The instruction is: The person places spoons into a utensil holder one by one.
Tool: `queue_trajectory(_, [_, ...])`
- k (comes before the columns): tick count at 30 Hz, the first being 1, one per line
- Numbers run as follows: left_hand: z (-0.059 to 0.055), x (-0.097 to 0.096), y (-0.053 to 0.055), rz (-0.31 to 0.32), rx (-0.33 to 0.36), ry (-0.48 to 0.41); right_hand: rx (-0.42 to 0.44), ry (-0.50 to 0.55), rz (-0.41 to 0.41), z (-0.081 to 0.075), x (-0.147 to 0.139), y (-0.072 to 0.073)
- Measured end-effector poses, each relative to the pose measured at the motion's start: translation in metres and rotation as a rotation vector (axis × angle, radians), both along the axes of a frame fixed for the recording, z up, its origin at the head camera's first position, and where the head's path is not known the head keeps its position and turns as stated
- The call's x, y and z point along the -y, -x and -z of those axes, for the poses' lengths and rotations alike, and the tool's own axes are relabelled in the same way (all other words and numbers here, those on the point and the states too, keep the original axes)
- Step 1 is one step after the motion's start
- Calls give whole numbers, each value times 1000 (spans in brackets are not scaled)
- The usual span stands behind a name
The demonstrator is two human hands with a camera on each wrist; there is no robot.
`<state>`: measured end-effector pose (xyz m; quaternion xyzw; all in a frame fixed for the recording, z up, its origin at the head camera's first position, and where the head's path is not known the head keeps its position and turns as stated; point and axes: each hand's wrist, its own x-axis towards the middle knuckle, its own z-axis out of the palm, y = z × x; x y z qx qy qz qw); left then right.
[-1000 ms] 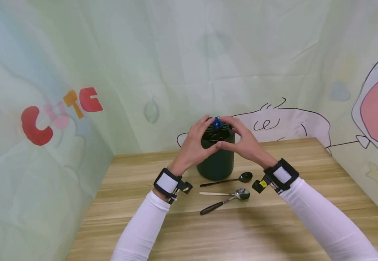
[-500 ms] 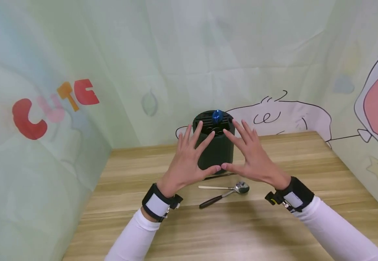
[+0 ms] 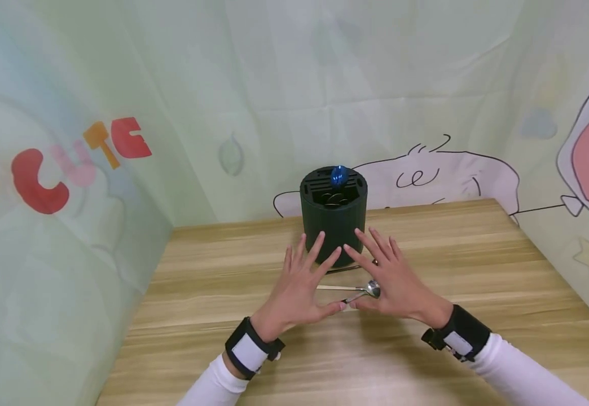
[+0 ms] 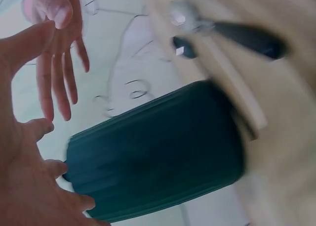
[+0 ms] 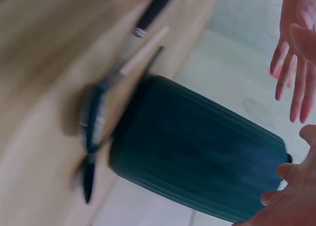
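Note:
A dark green ribbed cylindrical holder (image 3: 332, 220) stands upright at the table's back. Its slotted top has an opening with dark round shapes inside, and a shiny blue rounded object (image 3: 339, 176) sits at the top. My left hand (image 3: 297, 293) and right hand (image 3: 398, 285) hover before it, fingers spread and holding nothing, thumbs close together. Below them lie a black spoon (image 5: 89, 179) by the holder's base, a light-handled spoon (image 3: 337, 288) and a dark-handled spoon (image 4: 249, 38) crossing it. My hands partly hide the spoons in the head view.
A wooden table (image 3: 213, 282) carries everything. Behind it hangs a pale printed cloth (image 3: 274, 84), close to the holder's back. Another cloth wall with red and orange letters (image 3: 130, 138) rises on the left. Black straps with small cameras (image 3: 249, 349) circle both wrists.
Both hands have come from around the holder's top down and toward me, and their curved fingers have spread out. The holder's top is now uncovered. The holder and spoons keep their places.

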<state>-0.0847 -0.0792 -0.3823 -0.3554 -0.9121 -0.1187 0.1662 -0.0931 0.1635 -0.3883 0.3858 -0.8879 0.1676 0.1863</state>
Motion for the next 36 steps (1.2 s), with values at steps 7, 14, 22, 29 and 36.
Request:
queue_trajectory(7, [36, -1, -6, -18, 139, 68, 84, -117, 18, 33, -3, -4])
queue_trajectory(14, [58, -4, -10, -19, 280, 105, 179, -184, 19, 49, -4, -7])
queue_trajectory(22, [67, -7, -12, -28, 404, 147, 204, -229, -13, 59, -2, -8])
queue_trajectory(29, [66, -10, -10, -32, 335, 186, 178, -219, -32, 66, 0, -6])
queue_trajectory(36, [66, -12, -10, 16, 311, 165, 129, -175, -57, 72, 2, -4])
